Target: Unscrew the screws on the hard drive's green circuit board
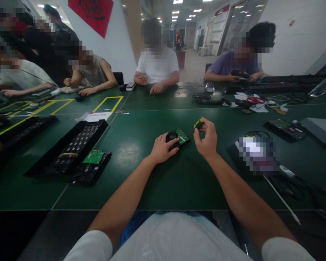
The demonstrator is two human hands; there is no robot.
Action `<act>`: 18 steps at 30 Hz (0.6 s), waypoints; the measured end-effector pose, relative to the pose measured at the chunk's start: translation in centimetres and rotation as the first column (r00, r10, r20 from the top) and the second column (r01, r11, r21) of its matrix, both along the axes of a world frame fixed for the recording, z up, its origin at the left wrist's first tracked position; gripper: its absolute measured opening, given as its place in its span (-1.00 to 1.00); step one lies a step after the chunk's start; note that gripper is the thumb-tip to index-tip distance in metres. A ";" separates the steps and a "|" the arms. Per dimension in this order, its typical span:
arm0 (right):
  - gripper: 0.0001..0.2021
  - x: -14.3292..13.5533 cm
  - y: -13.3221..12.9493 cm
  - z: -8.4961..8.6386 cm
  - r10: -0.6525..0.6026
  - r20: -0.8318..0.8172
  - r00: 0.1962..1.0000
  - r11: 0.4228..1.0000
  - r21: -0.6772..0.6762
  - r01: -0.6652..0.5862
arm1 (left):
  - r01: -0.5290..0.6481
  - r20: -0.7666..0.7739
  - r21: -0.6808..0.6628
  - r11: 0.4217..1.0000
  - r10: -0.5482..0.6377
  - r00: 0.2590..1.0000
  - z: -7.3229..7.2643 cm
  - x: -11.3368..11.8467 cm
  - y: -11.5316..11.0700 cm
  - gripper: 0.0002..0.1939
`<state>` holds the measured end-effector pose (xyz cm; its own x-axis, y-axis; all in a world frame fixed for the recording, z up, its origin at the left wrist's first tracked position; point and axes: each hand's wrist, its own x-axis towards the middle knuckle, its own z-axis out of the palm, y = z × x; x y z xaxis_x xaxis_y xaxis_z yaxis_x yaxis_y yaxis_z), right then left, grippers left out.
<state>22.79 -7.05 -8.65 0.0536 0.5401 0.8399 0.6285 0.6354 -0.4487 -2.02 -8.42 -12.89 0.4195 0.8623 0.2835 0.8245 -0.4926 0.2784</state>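
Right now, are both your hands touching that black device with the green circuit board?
No, only the left hand touches the black device with the green board; the right hand holds a small yellow-and-black object.

No text, label, brand or number is legible. The red diamond-shaped wall hanging (97, 16) bears dark characters, unreadable. The white paper sheet (99, 116) carries a line of print, too blurred to read. The bottle (324, 85) has an indistinct label.
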 end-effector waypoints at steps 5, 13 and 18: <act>-0.51 0.3 0.1 0.1 -0.035 0.030 0.999 0.999 0.011 0.034 | 0.008 -0.004 -0.003 1.000 -0.008 1.000 0.2 0.0 -0.1 -0.43; -0.47 0.2 0.2 -0.3 0.001 0.009 1.000 1.000 -0.003 -0.001 | 0.002 0.001 -0.002 1.000 -0.002 1.000 0.1 0.1 -0.1 -0.43; -0.45 0.3 0.2 -0.1 -0.009 0.026 1.000 1.000 0.005 0.009 | 0.011 0.001 -0.005 1.000 -0.011 1.000 0.2 0.1 -0.1 -0.43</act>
<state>23.05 -6.86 -8.79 0.0360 0.5359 0.8435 0.6456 0.6318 -0.4290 -1.93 -8.48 -12.73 0.4290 0.8589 0.2798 0.8188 -0.5006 0.2812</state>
